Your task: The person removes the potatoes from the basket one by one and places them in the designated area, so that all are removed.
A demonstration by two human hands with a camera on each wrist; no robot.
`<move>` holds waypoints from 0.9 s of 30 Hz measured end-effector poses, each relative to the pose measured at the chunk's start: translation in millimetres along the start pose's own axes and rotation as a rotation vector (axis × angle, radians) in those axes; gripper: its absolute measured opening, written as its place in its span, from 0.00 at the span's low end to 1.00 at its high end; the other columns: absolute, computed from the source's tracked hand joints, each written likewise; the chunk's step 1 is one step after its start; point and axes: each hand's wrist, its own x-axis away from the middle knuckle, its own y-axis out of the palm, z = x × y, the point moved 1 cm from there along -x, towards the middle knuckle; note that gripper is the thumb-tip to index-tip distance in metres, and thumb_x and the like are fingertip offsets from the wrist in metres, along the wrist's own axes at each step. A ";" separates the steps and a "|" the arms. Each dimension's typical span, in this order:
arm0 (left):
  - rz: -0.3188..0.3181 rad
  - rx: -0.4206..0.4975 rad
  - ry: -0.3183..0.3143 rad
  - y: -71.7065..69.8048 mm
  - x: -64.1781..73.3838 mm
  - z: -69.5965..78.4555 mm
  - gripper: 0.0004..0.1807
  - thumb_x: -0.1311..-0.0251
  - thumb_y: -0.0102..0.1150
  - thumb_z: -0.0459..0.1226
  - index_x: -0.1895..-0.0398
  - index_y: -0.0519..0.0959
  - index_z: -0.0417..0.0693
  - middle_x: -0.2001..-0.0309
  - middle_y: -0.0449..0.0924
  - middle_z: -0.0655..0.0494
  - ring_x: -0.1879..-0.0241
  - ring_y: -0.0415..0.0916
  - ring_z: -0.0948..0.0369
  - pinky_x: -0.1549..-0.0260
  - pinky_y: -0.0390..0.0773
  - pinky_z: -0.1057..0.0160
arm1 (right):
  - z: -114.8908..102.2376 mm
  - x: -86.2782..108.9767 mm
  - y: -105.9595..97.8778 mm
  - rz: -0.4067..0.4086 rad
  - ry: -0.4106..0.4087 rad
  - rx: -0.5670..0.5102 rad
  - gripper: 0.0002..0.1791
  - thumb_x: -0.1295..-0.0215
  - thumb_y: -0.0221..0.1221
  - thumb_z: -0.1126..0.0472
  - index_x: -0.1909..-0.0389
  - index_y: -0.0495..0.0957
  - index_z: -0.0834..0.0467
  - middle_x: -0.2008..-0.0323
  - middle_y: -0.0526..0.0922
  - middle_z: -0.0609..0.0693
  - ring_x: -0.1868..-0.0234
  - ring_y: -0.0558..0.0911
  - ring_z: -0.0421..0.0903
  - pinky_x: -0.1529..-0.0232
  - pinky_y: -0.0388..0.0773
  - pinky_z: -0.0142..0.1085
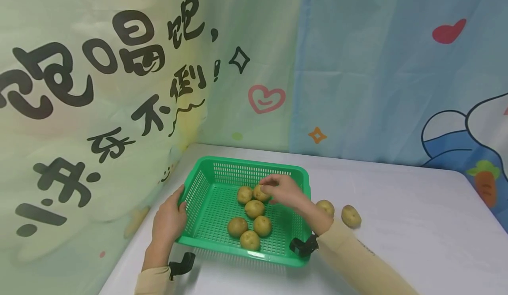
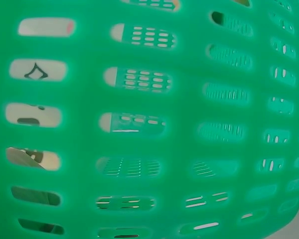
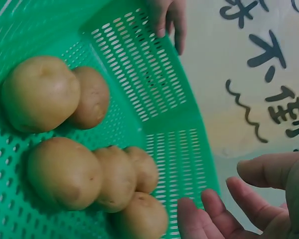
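Note:
A green plastic basket (image 1: 216,202) with slotted walls holds several potatoes (image 1: 254,209) grouped toward its right half. At the basket's left rim my left hand (image 1: 169,218) grips the edge; the left wrist view shows only the slotted wall (image 2: 184,109) from close up. My right hand (image 1: 283,191) is over the basket's right side, overlapping the farthest potato (image 1: 259,194) in the head view. In the right wrist view that hand (image 3: 249,204) has its thumb and fingers spread apart with nothing between them, beside the potatoes (image 3: 65,174).
Two more potatoes lie on the white table (image 1: 412,224) right of the basket: one (image 1: 351,216) in full view, another (image 1: 325,206) partly behind my right forearm. A printed fabric backdrop (image 1: 357,87) rises behind the table and along its left side.

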 end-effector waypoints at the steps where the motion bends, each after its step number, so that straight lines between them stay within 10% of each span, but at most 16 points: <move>1: 0.001 0.001 -0.001 0.2 0.2 -0.8 0.28 0.28 0.46 0.34 0.26 0.60 0.46 0.33 0.66 0.38 0.44 0.72 0.37 0.55 0.75 0.39 | 3.1 -2.7 2.1 0.006 0.004 -0.003 0.13 0.32 0.58 0.63 0.50 0.80 0.62 0.51 0.81 0.55 0.52 0.81 0.57 0.61 0.82 0.46; 12: -0.002 0.014 -0.006 -0.7 -0.3 -2.4 0.28 0.27 0.46 0.34 0.25 0.60 0.48 0.32 0.66 0.39 0.41 0.70 0.37 0.51 0.73 0.39 | 28.6 -15.0 20.6 -0.031 0.073 0.043 0.13 0.39 0.62 0.65 0.54 0.81 0.65 0.56 0.84 0.54 0.60 0.83 0.53 0.65 0.83 0.44; 27: 0.002 -0.002 -0.018 0.0 -1.5 -0.6 0.28 0.27 0.46 0.35 0.25 0.60 0.49 0.32 0.66 0.39 0.39 0.68 0.37 0.49 0.71 0.38 | 35.4 -10.4 20.8 -0.142 -0.033 0.465 0.02 0.46 0.68 0.62 0.74 0.87 0.56 0.74 0.84 0.43 0.74 0.77 0.40 0.73 0.74 0.32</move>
